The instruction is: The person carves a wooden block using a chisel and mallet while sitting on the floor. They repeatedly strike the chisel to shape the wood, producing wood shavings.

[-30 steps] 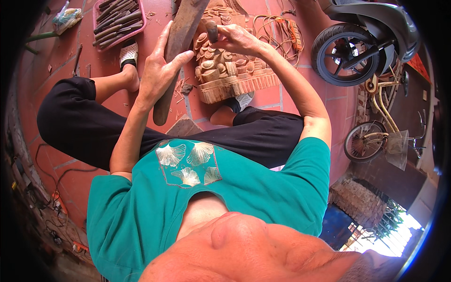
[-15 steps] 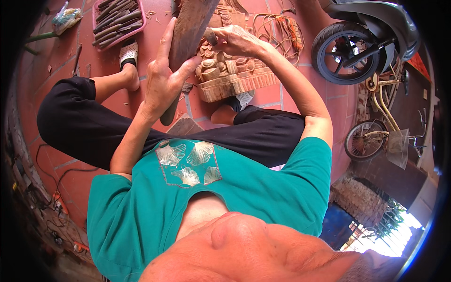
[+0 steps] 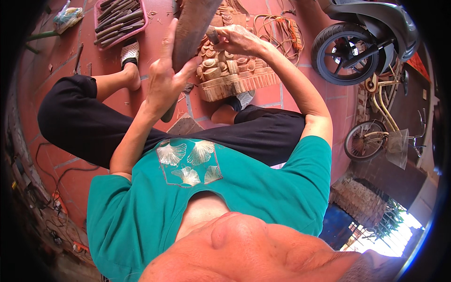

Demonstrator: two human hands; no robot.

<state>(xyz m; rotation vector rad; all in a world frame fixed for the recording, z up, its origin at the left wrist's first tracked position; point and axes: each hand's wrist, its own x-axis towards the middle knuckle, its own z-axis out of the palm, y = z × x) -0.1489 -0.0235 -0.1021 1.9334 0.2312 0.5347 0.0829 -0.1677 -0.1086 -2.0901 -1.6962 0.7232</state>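
My left hand (image 3: 163, 81) is around the narrower part of a long dark wooden piece (image 3: 191, 34), wide at the top and tapering to a blunt end below the hand. Its thumb and one finger stretch out along the wood; the other fingers are hidden. In my right hand (image 3: 240, 40), closed at the fingertips, is a short brown piece with a blunt end (image 3: 213, 35), possibly a tool handle; the rest of it does not show. Beneath and beyond both hands lies a carved wooden block (image 3: 235, 87) with rounded relief, partly covered by the wooden piece and right hand.
A pink tray (image 3: 146, 19) of carving tools (image 3: 123, 21) sits at the far left, near a plastic bag (image 3: 68, 18). Cables and an orange power strip (image 3: 296, 36) lie right of the block. A motorbike wheel (image 3: 347, 52) and bicycle (image 3: 366, 141) stand at the right.
The long wooden piece has shifted slightly to the right at its top. The short piece in my right hand has tilted a little. My arms and the carved block stay nearly in place.
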